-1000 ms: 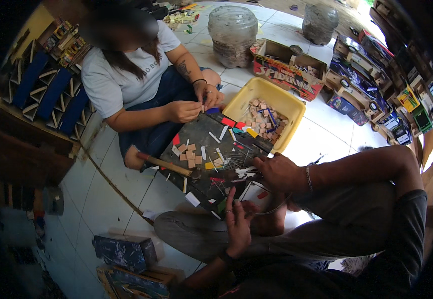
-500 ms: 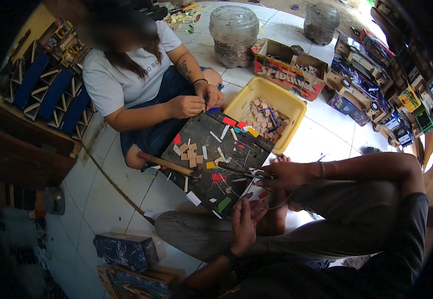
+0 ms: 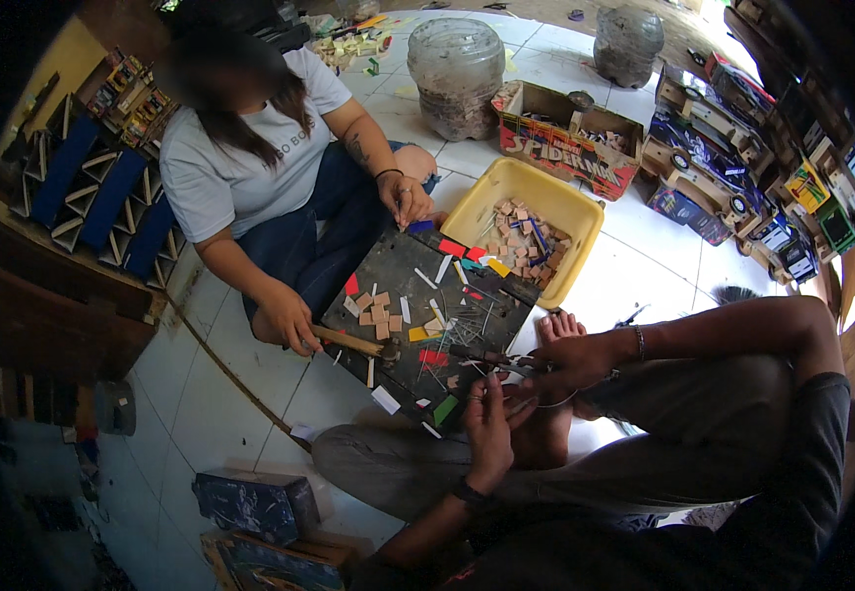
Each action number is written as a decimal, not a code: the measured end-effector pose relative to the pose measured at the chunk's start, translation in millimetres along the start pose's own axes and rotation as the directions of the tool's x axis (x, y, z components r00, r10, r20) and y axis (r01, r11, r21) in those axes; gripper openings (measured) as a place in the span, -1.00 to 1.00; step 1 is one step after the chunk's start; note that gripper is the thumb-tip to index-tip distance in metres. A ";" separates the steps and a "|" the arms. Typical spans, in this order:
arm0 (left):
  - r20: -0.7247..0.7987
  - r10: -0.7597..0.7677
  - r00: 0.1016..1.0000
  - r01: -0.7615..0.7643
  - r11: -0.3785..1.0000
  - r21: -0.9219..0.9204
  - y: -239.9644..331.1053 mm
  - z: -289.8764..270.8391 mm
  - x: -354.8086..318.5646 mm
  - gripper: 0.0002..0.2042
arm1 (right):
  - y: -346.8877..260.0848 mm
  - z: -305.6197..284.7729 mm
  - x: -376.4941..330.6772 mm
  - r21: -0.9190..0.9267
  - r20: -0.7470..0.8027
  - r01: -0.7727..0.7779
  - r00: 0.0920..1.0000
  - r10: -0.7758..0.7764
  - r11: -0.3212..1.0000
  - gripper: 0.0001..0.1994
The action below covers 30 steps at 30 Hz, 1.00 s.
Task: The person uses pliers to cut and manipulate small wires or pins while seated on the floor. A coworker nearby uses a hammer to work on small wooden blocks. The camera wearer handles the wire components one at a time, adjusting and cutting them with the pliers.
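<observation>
My right hand (image 3: 582, 362) grips a dark metal pliers-like tool (image 3: 481, 355), whose end lies over the near right part of a dark work board (image 3: 358, 369). My left hand (image 3: 491, 433) is raised close beside the tool, thumb and fingers pinched; what they hold is too small to make out. Near my hands a thin wire (image 3: 553, 404) curves down. On the board lie loose thin wires (image 3: 467, 320), small wooden blocks (image 3: 380, 315) and a green piece (image 3: 444, 410). A co-worker's hand (image 3: 299, 325) holds a hammer (image 3: 353, 341); the other pinches something at the board's far corner.
Beyond the board stands a yellow basin (image 3: 585, 236) of wooden blocks. Behind it are a printed cardboard box (image 3: 570, 148) and a cut plastic bottle (image 3: 455, 79). Wooden toy vehicles (image 3: 708, 167) are stacked at right. Dark printed boxes (image 3: 255, 502) sit at lower left.
My two hands have drawn together, and the white piece between them no longer shows. The co-worker's one hand has moved from the far corner to the hammer handle.
</observation>
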<state>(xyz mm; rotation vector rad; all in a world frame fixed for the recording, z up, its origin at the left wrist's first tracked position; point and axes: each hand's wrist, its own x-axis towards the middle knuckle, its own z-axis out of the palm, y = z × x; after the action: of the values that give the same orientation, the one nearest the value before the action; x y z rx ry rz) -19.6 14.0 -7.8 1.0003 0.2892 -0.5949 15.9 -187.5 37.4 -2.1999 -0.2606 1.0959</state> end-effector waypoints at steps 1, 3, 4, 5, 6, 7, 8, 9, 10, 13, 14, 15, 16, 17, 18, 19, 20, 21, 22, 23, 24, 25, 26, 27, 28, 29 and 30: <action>0.003 0.003 1.000 -0.003 1.000 0.005 0.0 -0.6 0.4 -0.70 | -0.6 -1.3 0.5 0.002 -0.001 0.007 1.000 -0.007 1.000 -0.41; 0.005 0.010 1.000 -0.010 1.000 0.027 -0.5 -0.6 0.8 -0.70 | -2.1 -2.2 1.4 0.003 0.004 0.024 1.000 -0.024 1.000 -0.44; 0.003 0.013 1.000 -0.014 0.999 0.045 -1.0 -0.2 0.8 -0.69 | -2.6 -2.2 1.7 0.002 0.011 0.014 1.000 -0.014 1.000 -0.45; 0.013 0.016 1.000 -0.017 0.999 0.044 -1.3 0.1 0.7 -0.69 | -2.8 -2.0 1.5 -0.008 -0.006 0.011 1.000 -0.012 1.000 -0.45; -0.004 0.014 1.000 -0.014 0.998 0.060 -1.4 0.1 0.7 -0.69 | -2.7 -1.7 1.5 -0.021 -0.019 -0.009 1.000 0.009 1.000 -0.46; -0.008 0.012 1.000 -0.011 0.998 0.057 -1.4 0.0 0.8 -0.69 | -2.2 -1.0 1.6 -0.051 -0.027 -0.032 0.999 0.031 0.998 -0.47; 0.006 0.018 1.000 -0.018 0.999 0.038 -1.4 -0.1 0.8 -0.69 | -1.1 -0.3 2.1 -0.018 -0.033 -0.010 0.999 0.009 1.000 -0.47; -0.007 0.001 1.000 -0.001 0.999 0.049 -1.0 -0.7 1.2 -0.69 | 0.5 0.3 2.8 -0.004 -0.033 0.010 0.999 -0.010 1.000 -0.48; -0.002 -0.006 1.000 0.006 0.999 0.044 -0.3 -1.8 1.8 -0.69 | 2.7 1.4 3.9 0.002 -0.041 0.047 0.998 -0.047 0.999 -0.48; 0.000 -0.017 1.000 0.017 0.999 0.044 -0.3 -3.1 3.0 -0.68 | 10.7 8.2 11.6 -0.059 -0.075 -0.037 0.997 0.033 0.998 -0.48; 0.013 -0.029 1.000 0.029 0.999 0.018 -0.5 -3.5 3.1 -0.68 | 13.5 11.2 15.1 -0.066 -0.093 -0.070 0.994 0.064 0.995 -0.47; -0.002 -0.021 1.000 0.021 0.999 0.040 -0.5 -3.9 3.3 -0.68 | 16.1 14.1 18.9 -0.073 -0.111 -0.103 0.989 0.095 0.992 -0.46; -0.002 -0.022 1.000 0.022 0.999 0.035 -0.5 -4.3 3.5 -0.68 | 19.0 16.0 21.8 -0.161 -0.137 -0.150 0.982 0.129 0.975 -0.46; 0.017 -0.016 1.000 0.016 1.000 0.003 -0.6 -4.5 3.5 -0.68 | 21.3 17.6 24.4 -0.092 -0.130 -0.133 0.984 0.120 0.987 -0.45; 0.000 -0.023 1.000 0.023 0.999 0.029 -0.7 -4.7 3.6 -0.68 | 23.2 18.5 26.2 -0.106 -0.129 -0.128 0.985 0.114 0.986 -0.44; 0.003 -0.023 1.000 0.023 0.999 0.028 -0.7 -5.0 3.8 -0.68 | 24.4 19.3 26.5 -0.119 -0.131 -0.125 0.985 0.109 0.985 -0.44; 0.006 -0.022 1.000 0.022 0.999 0.028 -0.8 -5.1 3.9 -0.67 | 24.8 19.7 26.5 -0.132 -0.134 -0.121 0.986 0.103 0.984 -0.43; 0.007 -0.012 1.000 0.012 0.999 0.035 -1.2 -5.0 3.9 -0.68 | 24.8 19.9 25.4 -0.144 -0.139 -0.118 0.985 0.098 0.982 -0.43; 0.009 -0.002 1.000 0.002 0.999 0.041 -1.7 -4.8 3.7 -0.68 | 24.0 19.9 23.8 -0.156 -0.145 -0.115 0.985 0.093 0.981 -0.43; 0.026 0.012 1.000 -0.013 1.000 0.025 -2.2 -4.9 3.7 -0.69 | 22.6 20.1 22.3 -0.209 -0.165 -0.123 0.982 0.089 0.970 -0.43; 0.006 0.004 1.000 -0.005 0.999 0.049 -2.5 -5.1 3.8 -0.69 | 20.6 20.5 21.1 -0.261 -0.184 -0.132 0.979 0.084 0.956 -0.43; 0.002 0.001 1.000 -0.001 0.999 0.051 -2.9 -5.5 3.9 -0.69 | 18.7 20.9 19.9 -0.351 -0.212 -0.138 0.975 0.065 0.926 -0.43; 0.012 0.000 1.000 0.000 1.000 0.027 -3.2 -6.0 4.0 -0.68 | 16.9 21.2 18.8 -0.329 -0.219 -0.136 0.974 0.065 0.935 -0.44; 0.005 -0.006 1.000 0.006 0.999 0.046 -3.3 -6.7 4.4 -0.68 | 15.5 21.2 18.2 -0.345 -0.234 -0.132 0.971 0.051 0.929 -0.46; 0.013 -0.010 1.000 0.009 0.999 0.040 -3.1 -7.4 5.0 -0.68 | 14.3 21.6 17.5 -0.409 -0.256 -0.137 0.966 0.031 0.902 -0.47; 0.021 -0.013 1.000 0.012 0.999 0.034 -3.0 -7.9 5.5 -0.68 | 13.8 21.3 17.5 -0.372 -0.259 -0.134 0.965 0.035 0.918 -0.47; 0.026 -0.013 1.000 0.012 0.999 0.037 -3.0 -8.2 5.9 -0.68 | 13.5 21.8 17.4 -0.376 -0.263 -0.135 0.964 0.035 0.917 -0.48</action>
<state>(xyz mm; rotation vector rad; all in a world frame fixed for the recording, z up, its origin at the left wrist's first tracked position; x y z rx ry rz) -16.3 17.8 -17.1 1.0256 0.2625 -0.6264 8.7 -179.9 8.3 -2.7031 -0.2932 0.8491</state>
